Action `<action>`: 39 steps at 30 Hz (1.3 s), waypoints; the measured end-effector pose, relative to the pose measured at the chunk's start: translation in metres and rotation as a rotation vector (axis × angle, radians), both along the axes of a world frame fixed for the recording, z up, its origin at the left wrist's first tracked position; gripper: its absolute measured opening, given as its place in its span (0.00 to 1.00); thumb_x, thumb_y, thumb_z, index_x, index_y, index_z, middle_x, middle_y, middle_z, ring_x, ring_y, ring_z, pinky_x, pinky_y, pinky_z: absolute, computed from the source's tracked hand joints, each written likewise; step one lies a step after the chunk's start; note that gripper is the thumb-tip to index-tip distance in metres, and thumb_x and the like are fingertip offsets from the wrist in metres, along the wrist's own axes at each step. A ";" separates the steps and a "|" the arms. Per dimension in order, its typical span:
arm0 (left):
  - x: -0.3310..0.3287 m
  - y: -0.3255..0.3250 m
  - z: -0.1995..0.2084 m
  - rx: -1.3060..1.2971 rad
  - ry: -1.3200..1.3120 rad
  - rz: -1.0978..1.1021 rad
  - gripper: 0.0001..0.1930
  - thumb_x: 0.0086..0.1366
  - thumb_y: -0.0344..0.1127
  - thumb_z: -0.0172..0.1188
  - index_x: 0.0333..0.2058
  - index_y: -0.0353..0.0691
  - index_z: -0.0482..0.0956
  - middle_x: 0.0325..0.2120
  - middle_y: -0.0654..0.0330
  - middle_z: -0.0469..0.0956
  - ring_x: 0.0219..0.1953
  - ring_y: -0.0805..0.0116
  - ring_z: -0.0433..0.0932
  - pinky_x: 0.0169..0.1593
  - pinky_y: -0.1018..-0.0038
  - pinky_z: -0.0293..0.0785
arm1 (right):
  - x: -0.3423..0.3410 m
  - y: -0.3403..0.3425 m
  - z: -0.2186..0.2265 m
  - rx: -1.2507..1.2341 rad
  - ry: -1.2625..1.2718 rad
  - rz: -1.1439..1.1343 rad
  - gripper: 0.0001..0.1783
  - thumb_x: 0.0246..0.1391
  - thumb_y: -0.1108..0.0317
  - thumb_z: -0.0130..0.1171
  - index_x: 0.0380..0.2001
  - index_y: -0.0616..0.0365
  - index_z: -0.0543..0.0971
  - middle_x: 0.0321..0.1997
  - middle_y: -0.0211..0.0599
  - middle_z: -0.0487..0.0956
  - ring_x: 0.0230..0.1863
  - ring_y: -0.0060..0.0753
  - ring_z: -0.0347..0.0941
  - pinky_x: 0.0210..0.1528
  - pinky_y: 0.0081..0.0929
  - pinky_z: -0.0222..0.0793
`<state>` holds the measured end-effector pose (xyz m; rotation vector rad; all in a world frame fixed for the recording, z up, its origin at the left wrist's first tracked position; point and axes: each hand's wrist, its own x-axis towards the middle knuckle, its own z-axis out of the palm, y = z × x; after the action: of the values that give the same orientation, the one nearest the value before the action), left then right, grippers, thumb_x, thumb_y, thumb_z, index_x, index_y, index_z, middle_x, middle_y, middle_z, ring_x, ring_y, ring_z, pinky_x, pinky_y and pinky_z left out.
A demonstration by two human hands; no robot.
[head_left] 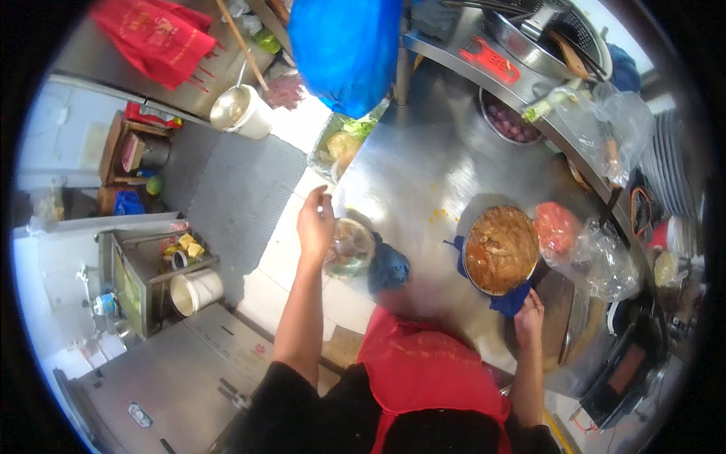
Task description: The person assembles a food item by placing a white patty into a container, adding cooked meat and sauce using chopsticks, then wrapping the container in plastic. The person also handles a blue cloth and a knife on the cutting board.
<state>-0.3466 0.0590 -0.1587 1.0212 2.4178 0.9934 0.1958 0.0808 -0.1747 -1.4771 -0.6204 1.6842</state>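
Ideally, the right grip (529, 321), pinching dark-blue fabric cloth (510, 300) against the round metal pot (469, 274) of brown stew (503, 246), right on the shiny steel desk (423, 159), should stay level, the left grip (315, 223) loosely open, empty

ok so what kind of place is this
Probably a commercial kitchen, judging by the broad metal worktop, the pot of brown food and the stacked plates at the right.

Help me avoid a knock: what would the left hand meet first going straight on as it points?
Probably the container of greens, though depth is unclear; the left hand might pass above it.
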 end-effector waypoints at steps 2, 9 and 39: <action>0.025 -0.022 0.008 0.086 -0.011 -0.002 0.14 0.73 0.33 0.54 0.53 0.39 0.79 0.40 0.46 0.84 0.41 0.52 0.85 0.47 0.62 0.79 | 0.001 -0.004 -0.001 -0.036 -0.004 -0.037 0.15 0.68 0.74 0.52 0.54 0.67 0.78 0.52 0.37 0.83 0.50 0.30 0.80 0.56 0.29 0.75; 0.132 -0.074 -0.005 0.039 -0.209 -0.343 0.11 0.68 0.27 0.61 0.48 0.34 0.81 0.36 0.48 0.84 0.37 0.57 0.86 0.40 0.66 0.81 | 0.019 -0.019 -0.015 0.041 -0.095 -0.150 0.12 0.70 0.74 0.50 0.48 0.64 0.82 0.42 0.30 0.84 0.41 0.21 0.78 0.47 0.22 0.74; 0.316 -0.071 -0.054 -0.058 -1.168 -0.176 0.11 0.73 0.29 0.56 0.52 0.41 0.73 0.52 0.55 0.79 0.54 0.63 0.78 0.56 0.66 0.74 | 0.069 -0.049 0.033 0.396 -0.726 0.624 0.13 0.63 0.69 0.60 0.48 0.65 0.78 0.43 0.54 0.84 0.47 0.53 0.81 0.51 0.38 0.74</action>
<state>-0.0311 -0.0119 -0.2130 0.3906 1.3508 1.0251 0.2646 0.0322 -0.1420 -1.6711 -1.8458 1.2699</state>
